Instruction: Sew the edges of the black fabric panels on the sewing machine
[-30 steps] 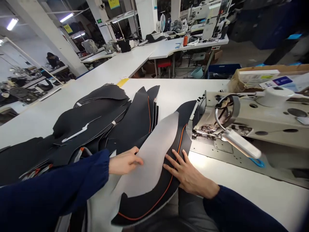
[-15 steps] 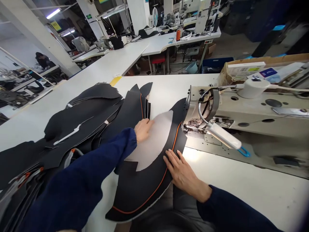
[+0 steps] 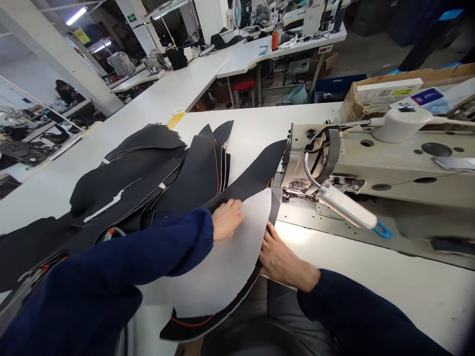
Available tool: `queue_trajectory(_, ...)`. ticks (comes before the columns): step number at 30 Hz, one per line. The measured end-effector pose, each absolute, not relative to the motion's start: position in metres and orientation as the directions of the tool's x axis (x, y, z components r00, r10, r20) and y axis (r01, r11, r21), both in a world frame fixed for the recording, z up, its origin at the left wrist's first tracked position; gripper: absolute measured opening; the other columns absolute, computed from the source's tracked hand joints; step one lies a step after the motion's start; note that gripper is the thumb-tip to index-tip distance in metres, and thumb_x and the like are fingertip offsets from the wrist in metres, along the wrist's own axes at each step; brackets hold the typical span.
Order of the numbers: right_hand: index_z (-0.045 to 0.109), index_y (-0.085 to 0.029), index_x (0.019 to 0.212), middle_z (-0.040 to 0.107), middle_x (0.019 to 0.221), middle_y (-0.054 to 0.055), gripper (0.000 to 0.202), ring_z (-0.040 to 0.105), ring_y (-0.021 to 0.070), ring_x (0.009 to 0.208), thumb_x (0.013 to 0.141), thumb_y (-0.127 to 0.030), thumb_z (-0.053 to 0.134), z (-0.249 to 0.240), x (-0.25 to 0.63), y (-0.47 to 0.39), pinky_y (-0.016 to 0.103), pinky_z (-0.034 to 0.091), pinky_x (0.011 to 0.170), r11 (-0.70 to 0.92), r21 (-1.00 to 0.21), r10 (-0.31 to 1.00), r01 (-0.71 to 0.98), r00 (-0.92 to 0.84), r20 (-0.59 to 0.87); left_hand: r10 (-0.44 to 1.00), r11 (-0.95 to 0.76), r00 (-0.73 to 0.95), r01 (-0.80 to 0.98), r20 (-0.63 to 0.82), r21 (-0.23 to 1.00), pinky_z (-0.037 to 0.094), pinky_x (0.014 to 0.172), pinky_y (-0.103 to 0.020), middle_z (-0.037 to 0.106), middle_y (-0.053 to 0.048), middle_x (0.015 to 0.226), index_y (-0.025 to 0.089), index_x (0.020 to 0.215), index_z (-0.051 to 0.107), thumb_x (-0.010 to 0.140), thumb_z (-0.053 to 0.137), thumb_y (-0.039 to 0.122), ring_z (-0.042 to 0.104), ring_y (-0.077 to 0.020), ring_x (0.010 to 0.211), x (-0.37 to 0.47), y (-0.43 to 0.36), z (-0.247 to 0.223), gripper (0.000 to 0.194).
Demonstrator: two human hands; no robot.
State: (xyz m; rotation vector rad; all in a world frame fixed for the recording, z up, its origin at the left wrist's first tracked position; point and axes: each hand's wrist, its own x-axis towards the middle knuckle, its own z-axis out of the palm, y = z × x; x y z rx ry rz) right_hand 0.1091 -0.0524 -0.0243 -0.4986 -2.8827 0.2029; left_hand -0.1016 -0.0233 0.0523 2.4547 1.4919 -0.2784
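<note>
A light grey piece (image 3: 226, 267) lies over a black panel (image 3: 256, 170) with an orange line, which shows at the panel's lower tip and near the sewing machine (image 3: 304, 158). My left hand (image 3: 227, 219) rests on the grey piece's upper left part, fingers curled together at its surface. At the right edge of the two layers is my right hand (image 3: 282, 259), its fingertips partly hidden at the edge, closed on the grey piece and panel. The panel's upper end reaches the machine's needle area.
Stacked black panels (image 3: 129, 188) cover the table's left side, with white snips (image 3: 107, 205) on top. A white-handled tool (image 3: 349, 207) hangs at the machine head. An open cardboard box (image 3: 349, 101) stands behind the machine. A person (image 3: 67, 91) sits far left.
The grey piece has shifted right and down, now covering most of the orange line. My left hand moved slightly right and down; my right hand's fingers went from flat on the panel to its edge.
</note>
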Motion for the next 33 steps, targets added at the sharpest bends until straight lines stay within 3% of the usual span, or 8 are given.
queue_trajectory(2, 0.065, -0.012, 0.115, 0.057, 0.122, 0.020, 0.049, 0.035, 0.0418, 0.126, 0.084, -0.048, 0.057, -0.025, 0.109, -0.053, 0.066, 0.010, 0.110, 0.936, -0.152, 0.342, 0.319, -0.924, 0.169, 0.852, -0.502, 0.501, 0.864, -0.153, 0.032, 0.036, 0.105, -0.044, 0.045, -0.017, 0.132, 0.011, 0.096, 0.065, 0.086, 0.056, 0.026, 0.039, -0.0310, 0.128, -0.081, -0.013, 0.043, 0.020)
queue_trajectory(5, 0.067, -0.012, 0.111, 0.060, 0.116, 0.019, 0.047, 0.039, 0.0411, 0.123, 0.083, -0.049, 0.058, -0.027, 0.112, -0.052, 0.067, 0.012, 0.109, 0.936, -0.152, 0.340, 0.318, -0.928, 0.154, 0.900, -0.429, 0.434, 0.896, -0.024, 0.113, 0.034, 0.107, -0.048, 0.041, -0.017, 0.141, 0.010, 0.116, 0.057, 0.092, 0.047, 0.041, 0.033, -0.0314, 0.134, -0.052, 0.002, 0.027, 0.040)
queue_trajectory(9, 0.068, -0.013, 0.106, 0.061, 0.113, 0.018, 0.038, 0.040, 0.0390, 0.120, 0.085, -0.042, 0.055, -0.029, 0.121, -0.048, 0.066, 0.016, 0.107, 0.936, -0.163, 0.337, 0.312, -0.928, 0.160, 0.909, -0.406, 0.415, 0.875, 0.022, 0.264, 0.031, 0.112, -0.045, 0.031, -0.011, 0.152, 0.013, 0.137, 0.040, 0.094, 0.040, 0.034, 0.027, -0.0272, 0.140, -0.036, -0.002, 0.004, 0.048)
queue_trajectory(12, 0.070, -0.015, 0.096, 0.060, 0.116, 0.017, 0.028, 0.043, 0.0361, 0.116, 0.084, -0.034, 0.054, -0.030, 0.127, -0.046, 0.064, 0.020, 0.105, 0.933, -0.177, 0.338, 0.312, -0.930, 0.146, 0.877, -0.463, 0.479, 0.827, 0.032, 0.318, 0.029, 0.114, -0.042, 0.034, -0.009, 0.151, 0.013, 0.138, 0.041, 0.093, 0.040, 0.032, 0.025, -0.0249, 0.141, -0.038, -0.012, -0.004, 0.049)
queue_trajectory(16, 0.070, -0.016, 0.089, 0.060, 0.114, 0.017, 0.026, 0.045, 0.0338, 0.109, 0.086, -0.033, 0.050, -0.031, 0.128, -0.045, 0.062, 0.023, 0.101, 0.933, -0.197, 0.331, 0.300, -0.932, 0.148, 0.853, -0.510, 0.520, 0.803, 0.056, 0.308, 0.030, 0.113, -0.041, 0.039, -0.009, 0.149, 0.012, 0.135, 0.046, 0.091, 0.043, 0.032, 0.027, -0.0241, 0.140, -0.042, -0.014, -0.003, 0.049)
queue_trajectory(22, 0.068, -0.014, 0.097, 0.063, 0.105, 0.016, 0.030, 0.046, 0.0338, 0.104, 0.085, -0.036, 0.051, -0.034, 0.128, -0.043, 0.058, 0.029, 0.094, 0.933, -0.214, 0.320, 0.289, -0.939, 0.129, 0.826, -0.550, 0.560, 0.776, 0.064, 0.308, 0.028, 0.114, -0.041, 0.038, -0.009, 0.149, 0.012, 0.136, 0.046, 0.090, 0.044, 0.033, 0.026, -0.0240, 0.141, -0.039, -0.010, -0.004, 0.051)
queue_trajectory(33, 0.068, -0.012, 0.095, 0.064, 0.101, 0.016, 0.026, 0.048, 0.0338, 0.102, 0.080, -0.028, 0.054, -0.029, 0.136, -0.037, 0.058, 0.029, 0.094, 0.931, -0.181, 0.338, 0.317, -0.936, 0.099, 0.829, -0.544, 0.554, 0.775, 0.068, 0.321, 0.028, 0.114, -0.041, 0.038, -0.009, 0.149, 0.014, 0.136, 0.045, 0.090, 0.043, 0.033, 0.027, -0.0238, 0.141, -0.027, -0.002, -0.003, 0.050)
